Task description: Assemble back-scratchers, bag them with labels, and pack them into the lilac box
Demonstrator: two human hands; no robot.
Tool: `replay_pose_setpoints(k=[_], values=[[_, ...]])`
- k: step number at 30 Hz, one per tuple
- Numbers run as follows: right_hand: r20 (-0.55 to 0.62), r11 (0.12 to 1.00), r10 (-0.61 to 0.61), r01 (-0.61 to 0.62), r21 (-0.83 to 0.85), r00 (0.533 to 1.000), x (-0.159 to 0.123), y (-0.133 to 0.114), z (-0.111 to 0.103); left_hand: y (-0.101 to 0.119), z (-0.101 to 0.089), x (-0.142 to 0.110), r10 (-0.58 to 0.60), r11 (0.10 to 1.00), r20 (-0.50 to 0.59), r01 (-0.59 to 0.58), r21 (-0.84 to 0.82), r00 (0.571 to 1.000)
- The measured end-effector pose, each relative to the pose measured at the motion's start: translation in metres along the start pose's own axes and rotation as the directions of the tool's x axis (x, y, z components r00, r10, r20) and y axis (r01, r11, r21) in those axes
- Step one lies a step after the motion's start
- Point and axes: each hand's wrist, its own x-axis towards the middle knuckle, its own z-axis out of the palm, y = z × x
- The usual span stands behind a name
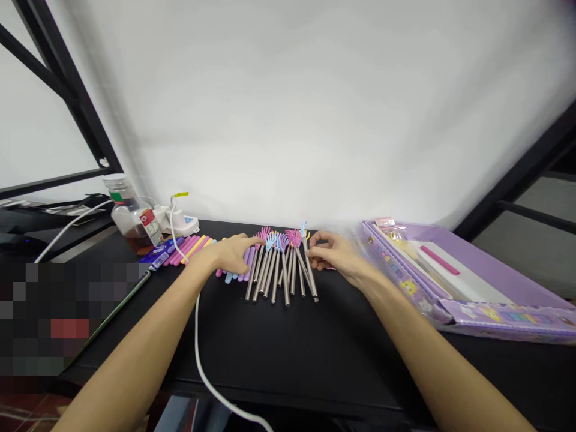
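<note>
As the left hand (229,253) rests flat, fingers extended, beside a fanned row of steel rods with pastel plastic claw-shaped heads (274,270) — all lying on a black table (270,354) — the right hand (330,252) pinches one rod (310,279) at the row's right end.

**Q:** What is obscured at lower left?
**A:** A pixelated patch (45,318) conceals whatever lies there.
**Q:** Illegible detail?
**A:** The bottle (132,216) label is too small to read.
**Q:** Cut off by the frame?
**A:** The left forearm (121,360), right forearm (450,360) and cable (211,384), at the lower edge.
**Q:** Hidden by the hands?
**A:** The right fingers (315,252) cover part of a metal rod (308,270).
</note>
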Motion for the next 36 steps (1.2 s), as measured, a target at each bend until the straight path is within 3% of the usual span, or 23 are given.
replay_pose_setpoints(k=[2,6,11,17,24,31,34,36], values=[[0.002,1.000,0.005,-0.005,0.007,1.000,0.000,-0.001,0.000,0.004,-0.002,0.000,-0.049,0.996,0.038,0.046,0.080,0.998],[0.007,1.000,0.017,-0.017,0.016,1.000,0.000,-0.001,0.001,-0.001,0.001,0.005,-0.032,0.983,-0.057,0.042,0.178,0.998],[0.037,1.000,0.001,-0.002,0.030,0.999,0.001,0.002,0.001,-0.007,0.006,0.010,-0.007,0.983,-0.089,0.023,0.183,0.996],[0.043,0.999,0.003,-0.005,0.042,0.999,0.000,0.002,0.002,0.002,0.003,0.005,-0.018,0.978,-0.110,0.041,0.205,0.994],[0.053,0.999,-0.001,-0.001,0.039,0.999,0.001,0.004,0.001,0.009,-0.002,-0.004,-0.103,0.958,-0.122,0.132,0.256,0.987],[0.055,0.997,0.001,-0.005,0.079,0.999,0.001,0.003,0.001,0.004,0.001,0.003,-0.070,0.973,-0.220,0.115,0.198,0.973],[0.046,0.987,0.026,-0.033,0.154,0.999,0.001,0.001,-0.002,0.007,-0.001,0.004,-0.015,0.999,-0.387,0.033,0.040,0.922],[0.051,0.975,0.043,-0.053,0.218,0.998,0.001,0.000,-0.004,0.012,-0.003,0.005,0.023,0.982,-0.485,-0.112,-0.155,0.874]])
